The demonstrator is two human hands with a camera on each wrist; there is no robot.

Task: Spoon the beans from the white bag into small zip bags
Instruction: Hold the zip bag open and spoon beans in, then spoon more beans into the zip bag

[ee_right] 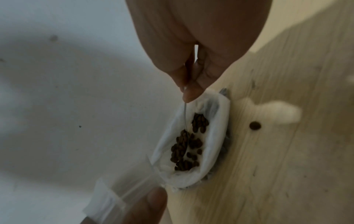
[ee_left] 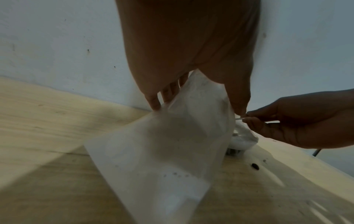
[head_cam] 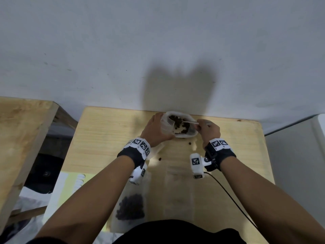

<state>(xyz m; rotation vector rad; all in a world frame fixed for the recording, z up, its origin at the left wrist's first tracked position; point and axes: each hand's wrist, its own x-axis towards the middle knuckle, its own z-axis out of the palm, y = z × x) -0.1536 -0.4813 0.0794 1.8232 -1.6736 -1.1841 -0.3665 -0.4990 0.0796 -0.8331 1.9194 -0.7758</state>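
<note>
The white bag (head_cam: 182, 135) stands open against the wall, with dark beans (head_cam: 179, 124) inside. My left hand (head_cam: 159, 127) grips a small clear zip bag (head_cam: 166, 125) at the white bag's left rim, mouth up. In the left wrist view that zip bag (ee_left: 162, 151) hangs between my thumb and fingers and looks empty. My right hand (head_cam: 200, 126) pinches the handle of a metal spoon (head_cam: 191, 122). In the right wrist view the spoon (ee_right: 184, 118) reaches down into the beans (ee_right: 187, 145), its bowl buried among them.
A filled zip bag of beans (head_cam: 131, 208) lies near the table's front edge, with flat empty zip bags (head_cam: 175, 191) beside it. Loose beans (head_cam: 190, 143) lie on the wooden table (head_cam: 105, 138). The wall is right behind the white bag. A cable (head_cam: 228, 194) trails from my right wrist.
</note>
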